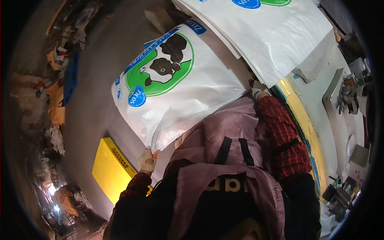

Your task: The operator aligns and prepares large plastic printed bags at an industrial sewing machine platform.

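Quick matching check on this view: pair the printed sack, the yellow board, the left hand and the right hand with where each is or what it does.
Things:
1. printed sack
2. yellow board
3. left hand
4. right hand

Places or states:
A. on the floor at lower left
B. grips the sack's lower corner
C. held up, cow picture facing the camera
D. at the sack's far edge, beside the sack stack

Pairs: 1-C, 2-A, 3-B, 4-D

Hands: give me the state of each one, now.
Left hand: gloved, closed on the lower corner of the white sack.
Right hand: gloved, at the sack's far edge; grip cannot be told.
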Available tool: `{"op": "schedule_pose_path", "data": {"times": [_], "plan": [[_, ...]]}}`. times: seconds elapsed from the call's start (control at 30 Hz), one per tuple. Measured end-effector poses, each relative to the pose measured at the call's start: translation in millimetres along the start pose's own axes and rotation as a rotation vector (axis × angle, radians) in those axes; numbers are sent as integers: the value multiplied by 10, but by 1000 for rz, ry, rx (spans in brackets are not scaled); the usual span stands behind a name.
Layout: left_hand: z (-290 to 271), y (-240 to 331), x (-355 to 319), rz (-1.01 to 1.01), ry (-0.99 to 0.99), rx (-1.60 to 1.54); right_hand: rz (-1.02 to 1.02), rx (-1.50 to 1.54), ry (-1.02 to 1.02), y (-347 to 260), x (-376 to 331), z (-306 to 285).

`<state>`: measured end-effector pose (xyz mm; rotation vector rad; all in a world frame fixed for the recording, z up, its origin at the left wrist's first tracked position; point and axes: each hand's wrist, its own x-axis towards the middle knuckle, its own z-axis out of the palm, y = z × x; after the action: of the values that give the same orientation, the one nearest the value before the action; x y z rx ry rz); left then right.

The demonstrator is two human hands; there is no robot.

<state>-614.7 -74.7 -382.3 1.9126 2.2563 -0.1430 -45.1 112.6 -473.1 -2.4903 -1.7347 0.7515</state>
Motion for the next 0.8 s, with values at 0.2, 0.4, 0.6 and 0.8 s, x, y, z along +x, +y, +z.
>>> {"op": "schedule_pose_path", "data": {"times": [0.2, 0.4, 0.6, 0.8], "plan": [[-35, 105, 258, 316, -24, 148, 119, -53, 197, 376, 266, 463], [-23, 115, 367, 102, 110, 33, 124, -48, 167, 144, 304, 340], [-518, 888, 640, -387, 113, -937, 151, -62, 159, 167, 260, 310], [533, -513, 218, 314, -114, -240, 150, -55, 152, 33, 261, 299]]}}
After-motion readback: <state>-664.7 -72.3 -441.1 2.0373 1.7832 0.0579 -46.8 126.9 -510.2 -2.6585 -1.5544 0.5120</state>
